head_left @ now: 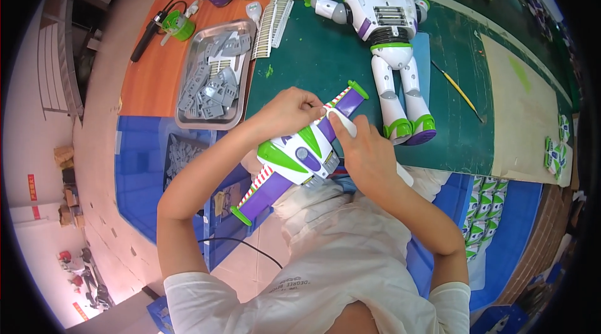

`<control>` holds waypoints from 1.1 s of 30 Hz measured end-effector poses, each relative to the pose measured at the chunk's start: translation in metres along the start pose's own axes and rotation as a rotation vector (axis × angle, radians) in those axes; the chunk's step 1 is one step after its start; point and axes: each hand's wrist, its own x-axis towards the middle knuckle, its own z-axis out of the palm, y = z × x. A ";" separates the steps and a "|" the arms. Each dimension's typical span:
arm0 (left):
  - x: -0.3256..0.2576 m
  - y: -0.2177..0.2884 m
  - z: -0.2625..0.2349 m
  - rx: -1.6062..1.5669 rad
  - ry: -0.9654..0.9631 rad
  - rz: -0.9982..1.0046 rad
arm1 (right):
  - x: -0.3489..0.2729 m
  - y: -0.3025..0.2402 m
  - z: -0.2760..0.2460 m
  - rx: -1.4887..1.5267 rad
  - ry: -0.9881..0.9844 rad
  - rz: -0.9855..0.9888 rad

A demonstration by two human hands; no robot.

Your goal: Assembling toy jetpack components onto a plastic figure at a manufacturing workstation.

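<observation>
Head view — toy wings [302, 154], long axis diag., lower-L to upper-R

Elbows [174, 205] bend outward; left hand [293, 112] touches the winged toy pack [303, 157] with curled fingers, right hand [368, 155] closed at its right.

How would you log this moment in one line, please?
left hand: touching winged toy part; right hand: holding white object, kind unclear; toy figure: lying on green mat; gray pieces: in metal tray

winged toy pack [299, 154] | white, green, purple, red-striped edges | diagonal above lap [319, 209] | white handheld piece [348, 126] beside upper wing
</observation>
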 end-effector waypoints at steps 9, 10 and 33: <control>-0.002 -0.010 0.003 0.015 -0.018 0.016 | -0.005 -0.009 -0.005 0.087 0.002 -0.030; 0.001 -0.011 0.003 0.016 -0.018 0.022 | -0.008 -0.012 -0.006 0.158 0.019 -0.094; 0.002 -0.008 0.003 -0.030 0.002 0.028 | -0.004 -0.008 0.004 0.032 0.013 0.032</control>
